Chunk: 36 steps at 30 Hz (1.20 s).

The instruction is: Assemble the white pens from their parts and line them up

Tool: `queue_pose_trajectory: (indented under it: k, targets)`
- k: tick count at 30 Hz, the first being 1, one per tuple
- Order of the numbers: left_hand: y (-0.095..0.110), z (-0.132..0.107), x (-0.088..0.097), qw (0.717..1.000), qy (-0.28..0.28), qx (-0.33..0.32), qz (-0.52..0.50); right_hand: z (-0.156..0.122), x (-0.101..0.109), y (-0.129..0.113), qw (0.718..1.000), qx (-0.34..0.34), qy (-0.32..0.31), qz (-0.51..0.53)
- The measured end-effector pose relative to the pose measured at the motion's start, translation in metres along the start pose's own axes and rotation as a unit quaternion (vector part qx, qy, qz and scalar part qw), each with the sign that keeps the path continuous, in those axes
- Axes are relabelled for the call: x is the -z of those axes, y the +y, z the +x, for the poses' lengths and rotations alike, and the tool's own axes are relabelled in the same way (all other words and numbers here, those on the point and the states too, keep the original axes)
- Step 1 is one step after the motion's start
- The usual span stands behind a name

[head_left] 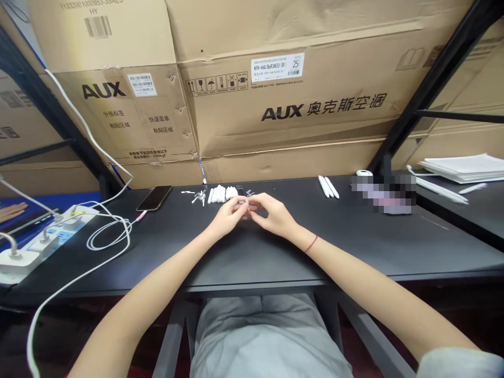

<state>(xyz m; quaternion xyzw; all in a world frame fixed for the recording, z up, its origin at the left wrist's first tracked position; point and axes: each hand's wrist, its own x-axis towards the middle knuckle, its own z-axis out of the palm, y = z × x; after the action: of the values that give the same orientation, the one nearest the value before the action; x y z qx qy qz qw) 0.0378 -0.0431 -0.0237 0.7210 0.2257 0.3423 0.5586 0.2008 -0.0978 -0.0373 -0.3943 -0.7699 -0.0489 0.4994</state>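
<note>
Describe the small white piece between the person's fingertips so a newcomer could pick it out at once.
Start at the long black desk below the AUX cartons. At its middle, the left hand and right hand meet, fingertips together. The small white piece sits between them, the only one held up, unlike the white pieces lying on the desk just beyond.

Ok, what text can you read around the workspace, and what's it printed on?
"AUX" on the left carton
"快递面单 粘贴区域" on the same carton
"AUX 奥克斯空调" on the right carton
"KFR-46G/BpR3AES1(B1)" and "25" on its white label
"HY" on the top-left carton
Digits on the barcode sticker: too small to read
</note>
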Motion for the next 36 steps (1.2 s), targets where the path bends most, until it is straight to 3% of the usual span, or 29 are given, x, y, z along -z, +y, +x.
queue_pose_trajectory:
  k: [12,15,17,21,23,26,31,36]
  targets:
    - [-0.001,-0.001,-0.001,1.000,-0.011,0.001,0.016,0.000,0.002,-0.003,1.000,-0.003,-0.003,-0.028]
    - [0.001,0.000,0.002,0.997,-0.010,-0.011,0.079,0.000,0.003,-0.003,0.999,-0.021,-0.010,-0.027]
    - [0.003,0.003,0.013,0.987,0.020,-0.023,0.157,0.000,0.003,-0.002,0.999,-0.034,-0.007,-0.030]
    - [0.008,0.019,0.065,0.924,0.123,-0.042,0.359,0.000,0.003,0.000,0.998,-0.059,0.002,-0.032]
    - [0.009,0.028,0.096,0.892,0.099,0.007,0.440,0.000,0.003,0.002,0.997,-0.069,-0.001,-0.026]
    - [0.007,0.040,0.128,0.847,0.013,0.080,0.526,-0.001,0.002,0.003,0.997,-0.078,-0.008,-0.018]
    - [0.006,0.057,0.136,0.780,-0.079,0.177,0.595,-0.002,0.002,0.003,0.995,-0.092,-0.027,-0.008]
    - [0.000,0.068,0.136,0.765,-0.110,0.203,0.601,-0.002,0.002,0.002,0.995,-0.096,-0.041,-0.008]
